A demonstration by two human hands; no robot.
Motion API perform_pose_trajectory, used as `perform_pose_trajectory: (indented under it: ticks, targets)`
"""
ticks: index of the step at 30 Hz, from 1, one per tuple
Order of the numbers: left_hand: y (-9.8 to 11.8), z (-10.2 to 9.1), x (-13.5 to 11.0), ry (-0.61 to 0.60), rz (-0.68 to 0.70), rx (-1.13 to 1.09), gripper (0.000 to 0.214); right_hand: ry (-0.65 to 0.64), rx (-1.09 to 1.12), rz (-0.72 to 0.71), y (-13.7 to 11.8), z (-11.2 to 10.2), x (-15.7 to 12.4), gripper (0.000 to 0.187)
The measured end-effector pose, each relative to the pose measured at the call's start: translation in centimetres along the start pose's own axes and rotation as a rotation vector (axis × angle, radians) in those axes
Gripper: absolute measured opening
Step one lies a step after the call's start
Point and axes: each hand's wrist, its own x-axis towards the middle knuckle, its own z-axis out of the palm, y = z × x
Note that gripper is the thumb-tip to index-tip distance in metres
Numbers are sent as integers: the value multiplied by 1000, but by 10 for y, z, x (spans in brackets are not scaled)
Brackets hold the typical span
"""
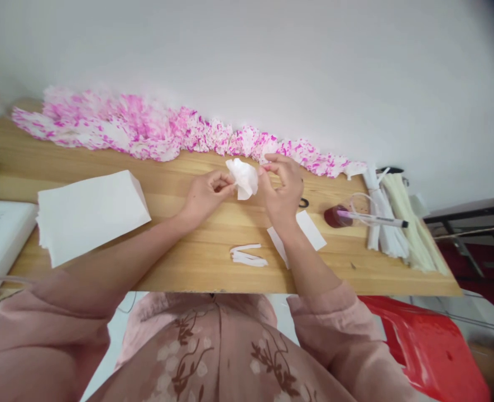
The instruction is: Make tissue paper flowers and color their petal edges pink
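Note:
A white tissue-paper flower (243, 177) with ruffled petals is held up over the middle of the wooden table. My left hand (207, 196) pinches it at its lower left side between thumb and fingers. At its right edge, the thumb and a fingertip of my right hand (283, 187) are closed on a petal, while the other fingers are curled or raised. Below the hands lie a few narrow white paper strips (249, 257). A white paper sheet (311, 230) is partly covered by my right forearm. Behind that wrist, a black handle loop (304, 202) shows.
A long row of pink-and-white paper flowers (146, 128) lines the wall. At left are a stack of white paper (91, 215) and a white box-shaped device (4, 240). To the right stand a jar of dark red liquid (337, 216), a marker (380, 221) and bundled white stems (383, 223).

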Motion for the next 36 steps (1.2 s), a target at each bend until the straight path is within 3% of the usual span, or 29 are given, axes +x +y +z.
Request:
perform_pose_trajectory:
  ticks: [3,10,14,19,22,28,36]
  targets:
    - [3,-2,1,22,-19,-45,18,40,-25,-47,-2,-7,2,17]
    - [0,-3,3,44,8,-36,14,-115,-186,-231,-10,2,-2,15]
    - [2,-2,2,21,-21,-41,16,-88,-155,-137,2,6,-3,12]
    - [4,-3,2,43,-30,-54,13,15,-80,-10,13,-5,3,12]
    - [5,-4,3,50,-29,-70,14,19,-86,-46,5,-9,3,14]
    - [2,-6,5,65,-19,-71,12,-108,-152,-139,-12,1,-7,21]
    - [4,-3,5,25,-57,-137,11,-103,-111,-72,1,2,-6,5]
